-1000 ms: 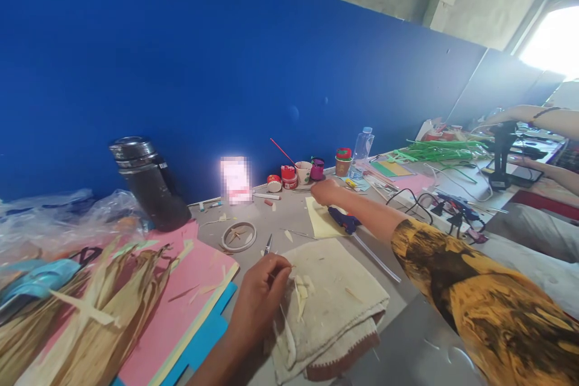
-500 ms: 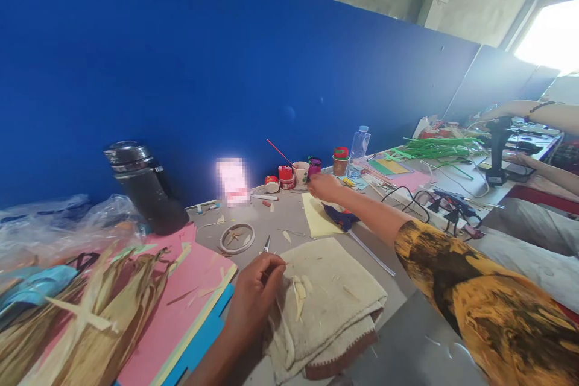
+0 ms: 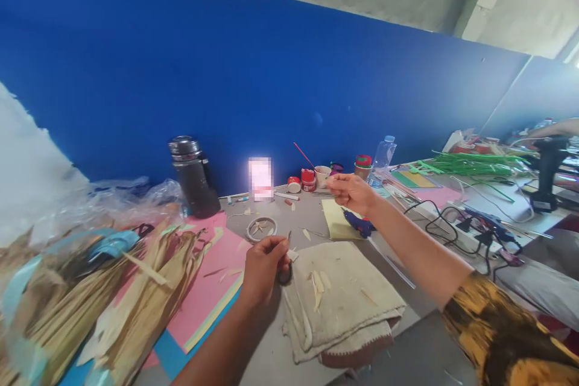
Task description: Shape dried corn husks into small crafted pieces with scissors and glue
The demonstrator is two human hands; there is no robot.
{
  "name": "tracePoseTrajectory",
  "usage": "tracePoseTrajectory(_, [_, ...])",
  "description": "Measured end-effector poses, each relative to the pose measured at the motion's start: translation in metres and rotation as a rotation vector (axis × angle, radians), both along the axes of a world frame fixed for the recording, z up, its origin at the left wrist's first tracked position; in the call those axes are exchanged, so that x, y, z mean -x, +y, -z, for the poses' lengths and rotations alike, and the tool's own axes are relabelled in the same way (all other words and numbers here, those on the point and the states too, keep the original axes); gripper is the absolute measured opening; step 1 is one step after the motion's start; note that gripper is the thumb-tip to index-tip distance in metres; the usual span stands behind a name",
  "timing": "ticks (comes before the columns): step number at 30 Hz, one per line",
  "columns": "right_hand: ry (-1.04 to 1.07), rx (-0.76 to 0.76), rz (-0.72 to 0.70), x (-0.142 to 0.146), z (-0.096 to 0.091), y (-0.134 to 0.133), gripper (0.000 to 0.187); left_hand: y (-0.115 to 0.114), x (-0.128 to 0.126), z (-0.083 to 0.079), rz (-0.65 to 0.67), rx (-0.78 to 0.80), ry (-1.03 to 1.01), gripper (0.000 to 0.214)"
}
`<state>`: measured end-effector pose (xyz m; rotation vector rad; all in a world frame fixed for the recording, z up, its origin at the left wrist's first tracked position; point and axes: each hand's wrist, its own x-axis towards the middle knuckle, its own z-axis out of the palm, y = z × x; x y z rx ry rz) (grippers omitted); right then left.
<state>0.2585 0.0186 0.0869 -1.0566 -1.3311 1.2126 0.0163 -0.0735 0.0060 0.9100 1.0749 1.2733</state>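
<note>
My left hand point(image 3: 266, 262) is closed in a pinch at the left edge of a folded beige cloth point(image 3: 348, 289). A small pale piece point(image 3: 293, 255), perhaps dried husk, shows at its fingertips. Scissors point(image 3: 284, 275) lie partly hidden behind that hand, with a dark handle loop and a blade tip visible. My right hand point(image 3: 353, 192) is raised before the white paper cup point(image 3: 322, 176), thumb and fingers pressed together. What it pinches, if anything, is too small to make out. Several pale husk slivers point(image 3: 318, 289) rest on the cloth.
A roll of tape point(image 3: 262, 229), a glue gun point(image 3: 358, 224) on yellow paper and red paint jars point(image 3: 308, 180) stand beyond the cloth. Dried corn husks point(image 3: 149, 289) and a black flask point(image 3: 194, 178) are left. Cables point(image 3: 447, 229) and another person's arm point(image 3: 558, 128) are right.
The view has turned right to left, shifting the scene rightward. My right hand has drawn back slightly from the purple jar to in front of the cup. A pale piece now shows at my left fingertips.
</note>
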Motion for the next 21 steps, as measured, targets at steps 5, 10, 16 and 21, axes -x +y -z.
tracePoseTrajectory(5, [0.002,0.005,-0.147,0.055,0.013,-0.036,0.029,0.0,0.001,-0.005,-0.033,-0.03,-0.074,0.031])
tracePoseTrajectory(10, [-0.246,-0.149,-0.145,0.081,0.032,-0.041,0.017,0.001,0.004,-0.006,-0.063,-0.019,-0.066,0.03])
tracePoseTrajectory(16, [-0.367,-0.186,-0.146,0.083,0.032,-0.04,0.015,0.002,0.004,-0.006,-0.096,-0.007,-0.074,0.032])
tracePoseTrajectory(21, [-0.415,-0.211,-0.168,0.084,0.032,-0.042,0.014,0.002,0.003,-0.005,-0.1,-0.009,-0.057,0.03])
